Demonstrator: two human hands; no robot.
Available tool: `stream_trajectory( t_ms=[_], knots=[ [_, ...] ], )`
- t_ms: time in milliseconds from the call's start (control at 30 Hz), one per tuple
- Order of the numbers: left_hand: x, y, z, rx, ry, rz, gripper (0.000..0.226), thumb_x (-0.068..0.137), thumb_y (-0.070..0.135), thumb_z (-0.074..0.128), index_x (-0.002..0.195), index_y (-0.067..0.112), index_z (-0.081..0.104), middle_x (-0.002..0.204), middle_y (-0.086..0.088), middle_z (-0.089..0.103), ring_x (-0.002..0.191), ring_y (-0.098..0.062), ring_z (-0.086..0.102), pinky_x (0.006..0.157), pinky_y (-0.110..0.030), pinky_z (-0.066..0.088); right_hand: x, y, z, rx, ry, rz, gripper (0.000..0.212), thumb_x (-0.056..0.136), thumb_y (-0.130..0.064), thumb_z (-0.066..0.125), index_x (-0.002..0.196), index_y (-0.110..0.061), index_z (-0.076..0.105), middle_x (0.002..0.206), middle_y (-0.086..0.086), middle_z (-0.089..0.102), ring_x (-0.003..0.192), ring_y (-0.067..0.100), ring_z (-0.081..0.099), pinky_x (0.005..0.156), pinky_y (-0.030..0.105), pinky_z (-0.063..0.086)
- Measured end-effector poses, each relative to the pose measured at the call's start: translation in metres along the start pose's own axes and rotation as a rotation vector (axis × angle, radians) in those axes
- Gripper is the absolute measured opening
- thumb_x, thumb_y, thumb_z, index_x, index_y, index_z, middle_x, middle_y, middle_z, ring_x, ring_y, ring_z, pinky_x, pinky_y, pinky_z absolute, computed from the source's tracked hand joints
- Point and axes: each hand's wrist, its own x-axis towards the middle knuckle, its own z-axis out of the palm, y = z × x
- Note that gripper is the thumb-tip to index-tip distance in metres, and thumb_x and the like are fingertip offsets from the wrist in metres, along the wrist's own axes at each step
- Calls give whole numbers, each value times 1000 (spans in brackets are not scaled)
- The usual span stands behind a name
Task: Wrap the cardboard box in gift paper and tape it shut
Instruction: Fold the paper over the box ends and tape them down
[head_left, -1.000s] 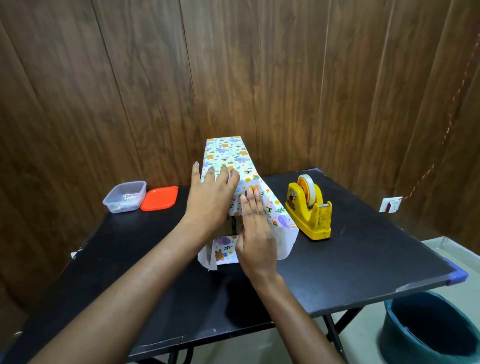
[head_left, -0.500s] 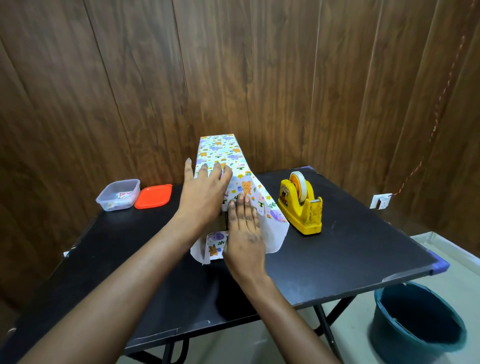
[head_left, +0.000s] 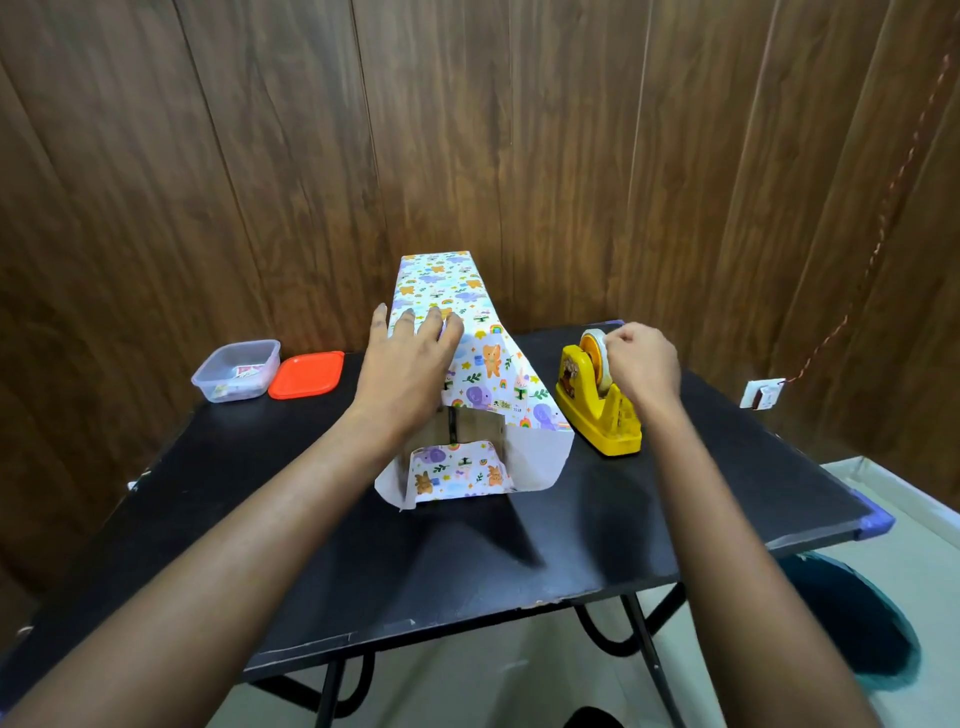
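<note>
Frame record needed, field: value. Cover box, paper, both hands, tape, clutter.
box: cardboard box, paper over the top, bare cardboard showing at near end
paper: gift paper, side flaps loose, bottom flap turned up
left hand: flat, pressing paper on the box top
right hand: fingers curled at the tape roll on the yellow dispenser
clutter: clear tub, orange lid beside it
surface: black table
stage: near end not yet taped

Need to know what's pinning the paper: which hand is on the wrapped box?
The left hand, pressing flat on the gift paper atop the box; the right hand is curled on the yellow tape dispenser.
</note>
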Motion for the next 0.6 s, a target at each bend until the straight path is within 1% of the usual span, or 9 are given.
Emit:
stream_trajectory(
  t_ms=[33,67,133,200,233,300,367,467,600],
  knots=[
    [0,0,1,-2,2,-1,77,85,32,63,144,13,17,151,-10,26,137,-33,29,112,-54,13,12,11,1,-117,-55,52,25,92,-17,42,96,-10,65,107,12,63,110,33,54,80,34,39],
    [0,0,1,-6,5,-4,78,85,32,64,144,13,17,151,-9,26,137,-33,29,112,-53,13,21,20,3,-219,-96,104,28,95,-23,42,106,-10,64,115,14,60,118,35,49,89,38,38],
    [0,0,1,-12,4,-9,79,85,32,64,145,13,16,152,-9,25,137,-33,28,113,-52,12,35,30,4,-297,-148,200,38,98,-31,43,124,-6,56,130,16,53,127,35,41,103,45,32],
    [0,1,1,-11,-5,-7,80,85,34,63,145,13,15,153,-9,23,138,-33,27,113,-51,12,45,34,4,-213,-229,272,42,97,-28,49,128,-1,50,132,17,52,124,35,45,105,47,36],
    [0,1,1,-10,-7,-5,80,85,34,63,145,13,15,153,-9,22,138,-33,27,113,-50,12,48,34,4,-136,-287,302,43,96,-24,53,130,2,48,133,17,52,123,34,48,104,45,39],
    [0,1,1,-15,-6,-6,80,85,35,63,145,13,16,153,-10,22,138,-33,27,113,-50,13,50,34,4,-17,-380,369,49,93,-17,59,135,3,43,140,17,47,128,32,45,101,41,39],
    [-1,2,1,-26,-4,-7,79,85,33,63,145,12,17,153,-11,23,137,-34,28,113,-50,14,54,36,4,33,-399,407,51,90,-13,64,135,3,44,142,16,45,127,31,45,99,40,40],
    [-1,2,0,-32,-6,-6,77,86,31,62,146,12,17,153,-11,23,137,-34,27,113,-49,14,60,41,4,140,-384,465,47,82,-6,70,126,1,54,133,15,54,117,28,54,98,40,44],
    [-1,1,0,-44,-2,-7,77,86,29,62,146,12,17,153,-11,23,137,-34,27,113,-49,13,63,46,5,223,-341,480,41,78,0,71,118,2,60,128,15,56,121,30,52,103,44,43]
  ],
)
